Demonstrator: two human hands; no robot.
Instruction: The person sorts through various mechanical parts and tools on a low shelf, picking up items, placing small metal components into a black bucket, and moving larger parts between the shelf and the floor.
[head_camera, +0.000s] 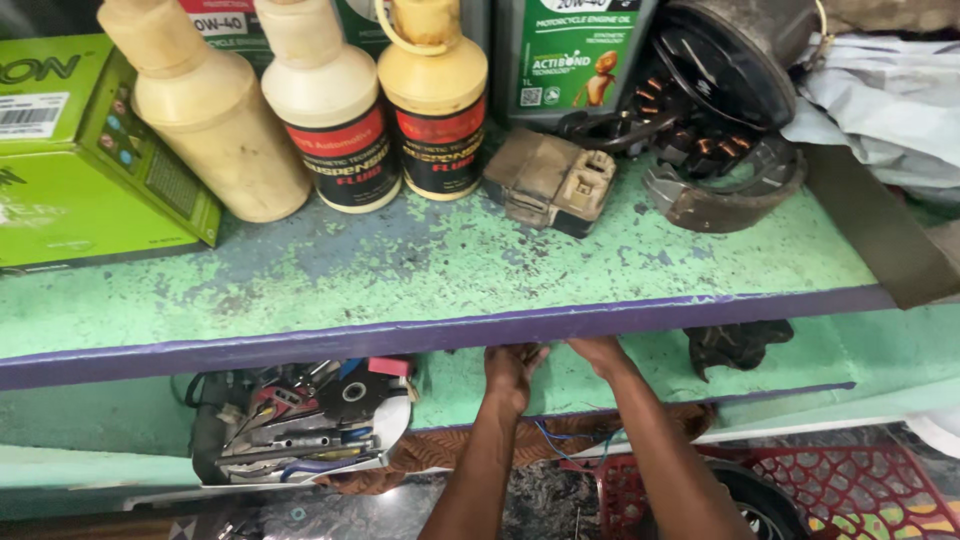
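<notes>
Both my hands reach under the top green shelf (430, 270) toward a lower green shelf (640, 370). My left hand (512, 368) lies on the lower shelf's front part, fingers pushed under the purple edge of the upper board. My right hand (600, 352) is beside it to the right, its fingers hidden beneath that same edge. What either hand touches or holds is hidden. A white tray of tools (300, 425) sits just left of my left forearm.
On the top shelf stand three cream plastic bottles (330, 100), green boxes (90, 150), a green oil bottle (572, 50), a dirty brown connector block (550, 180), a stator with brake shoe (720, 130). A black part (738, 342) lies on the lower shelf; red mat (860, 490) below.
</notes>
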